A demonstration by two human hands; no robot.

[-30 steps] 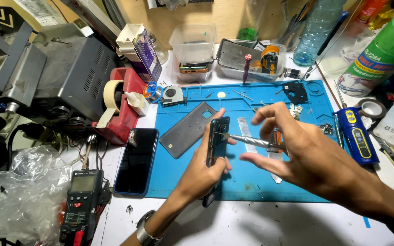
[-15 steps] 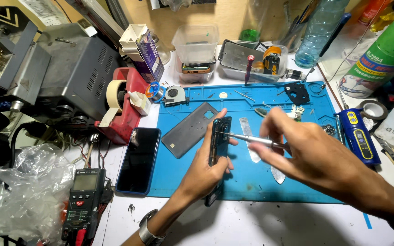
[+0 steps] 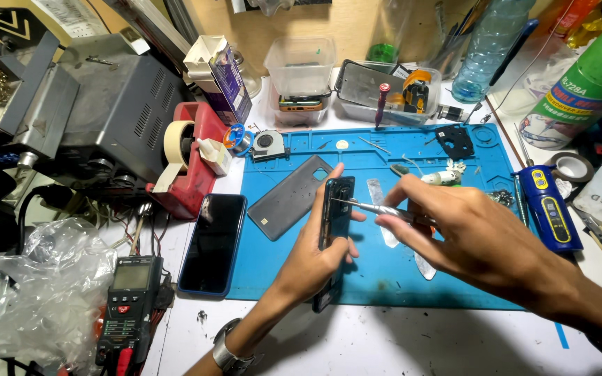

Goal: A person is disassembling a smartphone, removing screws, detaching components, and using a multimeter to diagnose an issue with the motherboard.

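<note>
Fingers, left: left hand (image 3: 315, 261) has its fingers (image 3: 325, 191) clamped along the edges of a dark phone (image 3: 334, 216), held on edge, tilted up off the blue mat (image 3: 294, 278).
Fingers, right: right hand (image 3: 468, 233) pinches metal tweezers (image 3: 367, 206) between thumb and fingers; the tips sit at the phone's open face, near its upper end.
Phone position: above the middle of the mat, between both hands, lower end close to the mat's front edge.
Step in hand: judged to be fine work inside the opened phone; whether the tips grip a part is too small to tell.
Next move: judged to call for a steady left grip and a light, exact tweezer touch.
Materials: mat is matt, rubbery, with moulded recesses; tweezers thin, bright steel; a grey back cover (image 3: 288, 197) lies flat just left of the phone, smooth and rectangular.
Surroundings: a second phone (image 3: 212, 242) with glossy black glass lies at the mat's left edge; a handheld meter (image 3: 128, 306) rests on the white bench (image 3: 384, 341).
</note>
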